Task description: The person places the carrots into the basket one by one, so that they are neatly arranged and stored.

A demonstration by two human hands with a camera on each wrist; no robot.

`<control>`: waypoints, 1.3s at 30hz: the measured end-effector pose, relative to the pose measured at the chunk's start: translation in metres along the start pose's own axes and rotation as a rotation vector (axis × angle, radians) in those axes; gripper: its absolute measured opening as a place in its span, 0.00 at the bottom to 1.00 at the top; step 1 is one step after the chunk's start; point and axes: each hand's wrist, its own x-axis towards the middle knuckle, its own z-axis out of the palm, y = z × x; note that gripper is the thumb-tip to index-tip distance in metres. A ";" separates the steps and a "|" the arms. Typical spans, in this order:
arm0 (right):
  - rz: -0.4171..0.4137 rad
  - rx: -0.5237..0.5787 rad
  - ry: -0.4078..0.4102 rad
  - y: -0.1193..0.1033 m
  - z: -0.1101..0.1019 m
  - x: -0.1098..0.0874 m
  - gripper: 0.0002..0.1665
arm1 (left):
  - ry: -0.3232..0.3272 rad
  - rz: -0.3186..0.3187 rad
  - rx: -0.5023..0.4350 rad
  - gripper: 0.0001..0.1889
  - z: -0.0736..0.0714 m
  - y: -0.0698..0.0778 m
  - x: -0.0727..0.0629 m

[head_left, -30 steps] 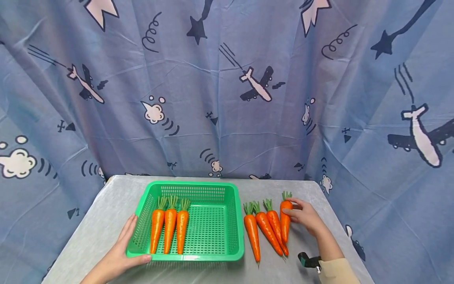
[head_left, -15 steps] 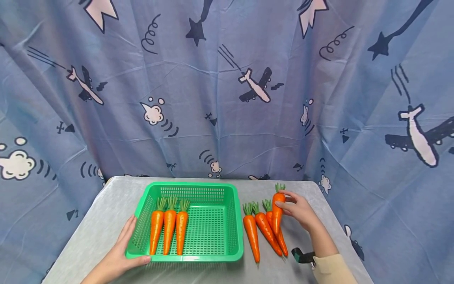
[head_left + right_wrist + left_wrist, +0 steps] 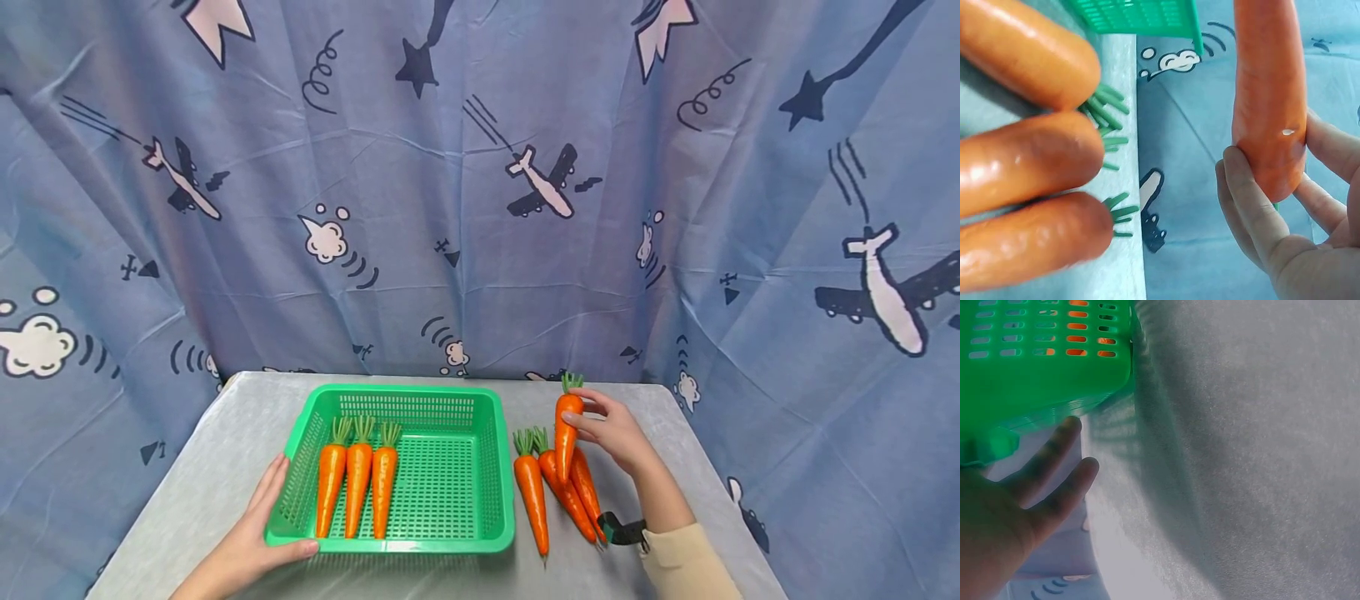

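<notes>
Raised over the carrots at the right of the table, a carrot [image 3: 567,427] is pinched near its leafy end between the thumb and fingers of my right hand [image 3: 615,429]. In the right wrist view this carrot [image 3: 1270,94] hangs tip away from the palm, with a small pale mark. My left hand [image 3: 251,529] rests at the near left corner of the green plastic basket [image 3: 405,546], thumb at the front rim and straight fingers along the left side. The left wrist view shows these fingers [image 3: 1072,487] spread below the basket's wall. Three carrots [image 3: 384,483] lie side by side inside, tops away from me.
Between basket and right hand, three more carrots lie on the grey-white table [image 3: 187,483]: a left one [image 3: 532,500], a middle one [image 3: 576,508] and a right one [image 3: 587,487], partly overlapped by the held carrot. A blue patterned curtain [image 3: 465,275] surrounds the table's back and sides.
My right hand has lifted the rightmost carrot off the table and carried it left, over the other loose carrots. My left hand and the basket have stayed put.
</notes>
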 end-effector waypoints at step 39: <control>-0.152 0.075 -0.123 -0.056 0.067 0.014 0.33 | 0.025 0.011 -0.029 0.65 0.002 -0.002 0.001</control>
